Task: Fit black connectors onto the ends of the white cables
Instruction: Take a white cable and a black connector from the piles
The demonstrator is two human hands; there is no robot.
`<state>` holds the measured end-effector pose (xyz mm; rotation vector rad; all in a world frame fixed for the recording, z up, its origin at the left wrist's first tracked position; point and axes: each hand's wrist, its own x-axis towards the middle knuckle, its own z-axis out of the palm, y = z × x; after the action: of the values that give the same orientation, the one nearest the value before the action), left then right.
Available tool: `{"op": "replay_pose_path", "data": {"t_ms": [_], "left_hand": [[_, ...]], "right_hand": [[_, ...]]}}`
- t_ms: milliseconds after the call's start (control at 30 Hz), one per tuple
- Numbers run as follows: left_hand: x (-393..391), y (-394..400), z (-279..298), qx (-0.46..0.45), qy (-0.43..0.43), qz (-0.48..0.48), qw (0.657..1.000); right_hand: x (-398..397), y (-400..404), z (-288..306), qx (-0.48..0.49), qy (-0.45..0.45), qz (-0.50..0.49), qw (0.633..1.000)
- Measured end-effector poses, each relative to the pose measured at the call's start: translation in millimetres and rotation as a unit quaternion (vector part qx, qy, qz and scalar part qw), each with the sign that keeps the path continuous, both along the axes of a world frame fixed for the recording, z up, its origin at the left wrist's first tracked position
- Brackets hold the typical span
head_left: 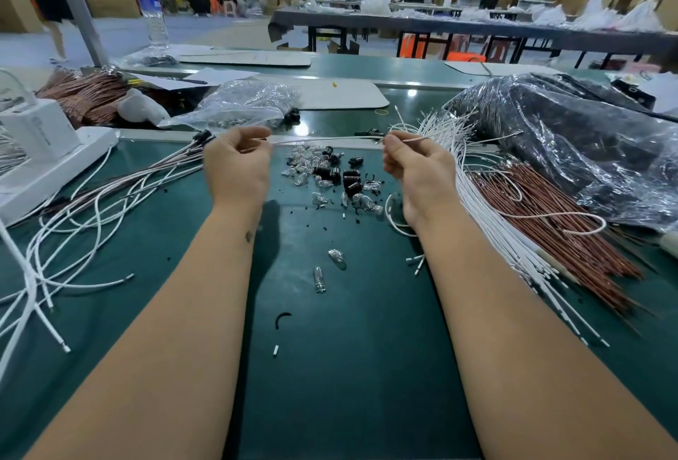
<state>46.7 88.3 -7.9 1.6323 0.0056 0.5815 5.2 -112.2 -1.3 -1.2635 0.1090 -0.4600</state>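
Both hands, the left (236, 162) and the right (414, 169), are curled closed, stretching one white cable (326, 140) between them above the green desk (330, 368). Black connectors (339, 175) lie scattered just beneath.

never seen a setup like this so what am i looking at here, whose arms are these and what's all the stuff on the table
There is no machine here. One camera on a person's head looks down at their own two bare arms over a green table. The left hand and right hand each pinch an end of one thin white cable stretched between them. Below it lies a small pile of black connectors mixed with clear glass bulbs. A bundle of white cables lies on the right beside copper-coloured wires; more loose cables lie on the left.
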Motion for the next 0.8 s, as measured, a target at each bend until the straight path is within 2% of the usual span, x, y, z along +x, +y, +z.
{"op": "replay_pose_path", "data": {"t_ms": [100, 167, 233, 300, 333, 400, 467, 500, 567, 667, 800], "left_hand": [[7, 12, 0, 0.044, 0.039, 0.135, 0.989], [5, 18, 1, 0.093, 0.064, 0.196, 0.974], [1, 21, 2, 0.156, 0.105, 0.222, 0.957], [-5, 15, 2, 0.284, 0.139, 0.223, 0.922], [-9, 8, 3, 0.346, 0.125, 0.214, 0.905], [-15, -10, 4, 0.415, 0.024, 0.161, 0.895], [-20, -29, 6, 0.432, -0.111, 0.015, 0.895], [-23, -37, 6, 0.421, -0.148, -0.069, 0.892], [-26, -42, 5, 0.389, -0.158, -0.154, 0.894], [-19, -33, 2, 0.366, -0.138, -0.106, 0.914], [-12, -19, -1, 0.402, -0.067, -0.006, 0.913]], "right_hand": [[2, -3, 2, 0.067, -0.025, -0.016, 0.997], [3, 0, 2, 0.073, -0.034, -0.019, 0.997], [1, 3, 1, 0.023, -0.034, -0.007, 0.999], [-1, 5, 0, -0.083, -0.024, 0.008, 0.996], [-1, 8, -1, -0.131, -0.02, 0.016, 0.991], [-1, 14, -1, -0.174, -0.019, 0.037, 0.984], [0, 20, -1, -0.173, -0.022, 0.056, 0.983], [1, 21, -2, -0.168, -0.023, 0.062, 0.984], [1, 21, -2, -0.157, -0.021, 0.061, 0.986], [2, 14, -2, -0.093, -0.02, 0.041, 0.995], [3, 0, -1, -0.005, -0.01, 0.009, 1.0]]}}
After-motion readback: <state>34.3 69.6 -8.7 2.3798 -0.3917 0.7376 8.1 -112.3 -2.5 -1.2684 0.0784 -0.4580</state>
